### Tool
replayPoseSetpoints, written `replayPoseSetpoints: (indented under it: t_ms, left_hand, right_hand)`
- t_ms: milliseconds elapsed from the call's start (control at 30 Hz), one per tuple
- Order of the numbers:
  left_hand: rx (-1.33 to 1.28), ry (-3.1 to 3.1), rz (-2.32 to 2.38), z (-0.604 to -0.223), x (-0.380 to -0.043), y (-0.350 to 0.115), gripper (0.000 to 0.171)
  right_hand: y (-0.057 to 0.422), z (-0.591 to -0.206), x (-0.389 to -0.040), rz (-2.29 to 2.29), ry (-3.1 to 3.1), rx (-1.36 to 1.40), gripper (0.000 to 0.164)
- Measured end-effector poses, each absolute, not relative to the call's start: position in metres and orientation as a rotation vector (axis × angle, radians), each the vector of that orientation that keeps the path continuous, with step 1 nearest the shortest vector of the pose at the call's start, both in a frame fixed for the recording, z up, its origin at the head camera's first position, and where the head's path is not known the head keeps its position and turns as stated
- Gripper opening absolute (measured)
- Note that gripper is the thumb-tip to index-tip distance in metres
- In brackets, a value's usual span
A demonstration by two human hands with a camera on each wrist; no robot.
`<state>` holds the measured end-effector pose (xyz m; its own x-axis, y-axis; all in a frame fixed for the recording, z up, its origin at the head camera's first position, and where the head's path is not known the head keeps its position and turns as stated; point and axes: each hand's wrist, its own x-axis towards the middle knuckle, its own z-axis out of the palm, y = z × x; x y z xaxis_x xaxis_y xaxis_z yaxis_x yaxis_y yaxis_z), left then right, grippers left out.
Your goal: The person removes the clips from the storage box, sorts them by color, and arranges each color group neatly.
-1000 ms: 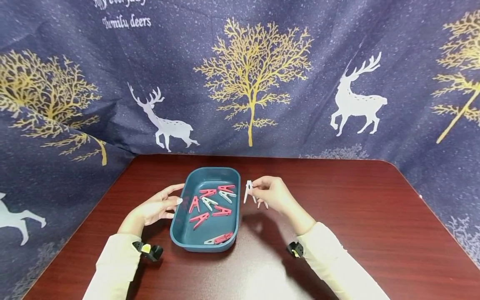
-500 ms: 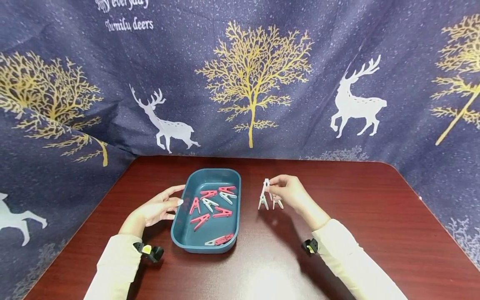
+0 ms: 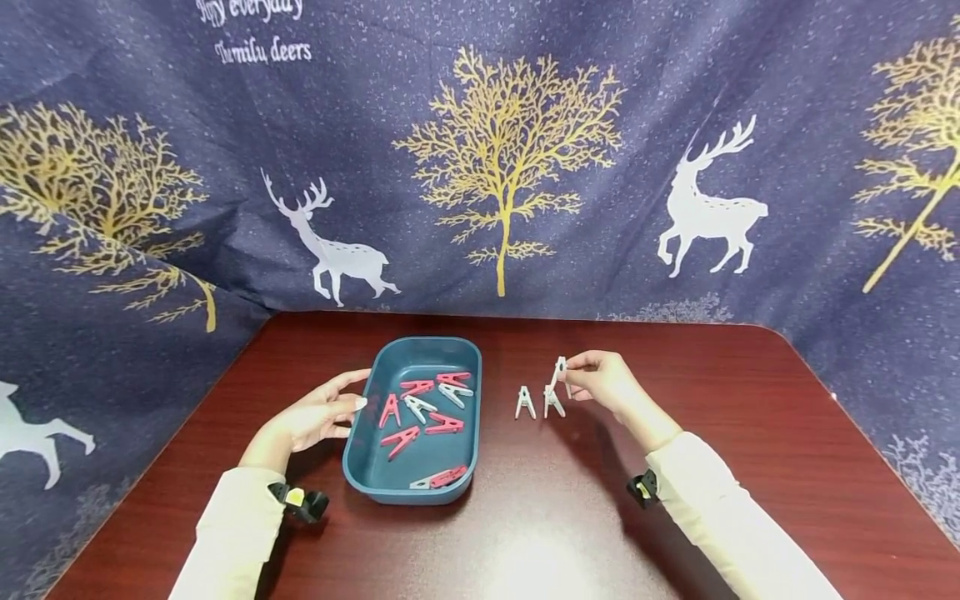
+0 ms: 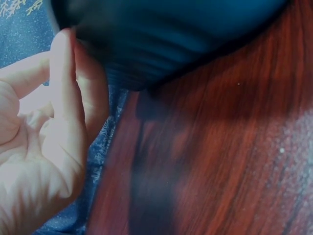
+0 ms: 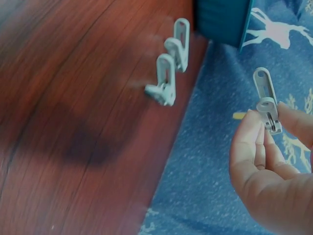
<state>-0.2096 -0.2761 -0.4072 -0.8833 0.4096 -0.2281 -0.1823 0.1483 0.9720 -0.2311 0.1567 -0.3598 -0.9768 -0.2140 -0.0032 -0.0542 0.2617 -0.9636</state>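
My right hand (image 3: 606, 382) pinches a white clothespin (image 3: 561, 372) between thumb and fingertips, raised above the table. In the right wrist view this clothespin (image 5: 266, 100) hangs apart from the tabletop. Two more white clothespins, one on the left (image 3: 525, 402) and one on the right (image 3: 552, 402), sit side by side on the table below it. At the left, my left hand (image 3: 318, 412) grips the side of a blue plastic bin (image 3: 352, 471), thumb at the rim. The left wrist view shows its fingers (image 4: 66, 73) against the bin wall.
Inside the bin lie several pink clothespins (image 3: 400, 440) and a few white ones (image 3: 417, 407). The glossy red-brown table (image 3: 675, 500) reaches back to a dark blue cloth (image 3: 600, 167) printed with deer and trees.
My right hand has moved right with its clothespin, away from the bin. The other two white clothespins, earlier close to that hand, now sit on the table. The left hand stays at the bin.
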Motion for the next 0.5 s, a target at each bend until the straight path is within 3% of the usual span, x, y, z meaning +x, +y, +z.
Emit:
replayPoseSetpoints:
  t_ms: [500]
  left_hand:
    - [0.242, 1.973, 1.797, -0.405, -0.208, -0.276, 0.066]
  right_hand:
    - [0.173, -0.374, -0.241, -1.682, 2.432, -0.173, 0.030]
